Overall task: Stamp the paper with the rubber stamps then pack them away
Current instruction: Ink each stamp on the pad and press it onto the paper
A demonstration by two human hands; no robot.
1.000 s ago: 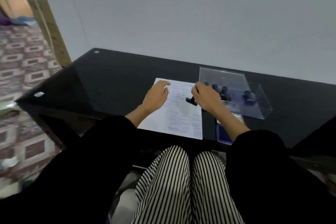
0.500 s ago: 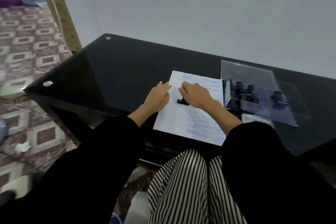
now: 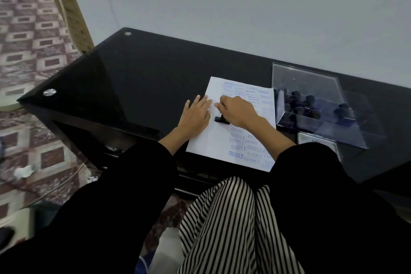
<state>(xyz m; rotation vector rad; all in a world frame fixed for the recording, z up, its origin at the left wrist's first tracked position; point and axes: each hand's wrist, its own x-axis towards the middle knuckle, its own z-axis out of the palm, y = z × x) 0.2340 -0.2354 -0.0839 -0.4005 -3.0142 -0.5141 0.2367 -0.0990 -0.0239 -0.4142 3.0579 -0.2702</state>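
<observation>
Presently we record the white paper lying flat on the black glass tabletop, near its front edge, already printed with blue marks reading SAMPLE and FRAGILE. Our right hand is over the middle of the sheet, its fingers curled down around a black rubber stamp whose base sits against the paper. Our left hand lies flat, fingers straight, across the sheet's left edge and partly on the tabletop, holding nothing. Just right of the paper stands a clear box containing the other stamps. Before it lies a flat pale case, partly hidden by the right sleeve.
</observation>
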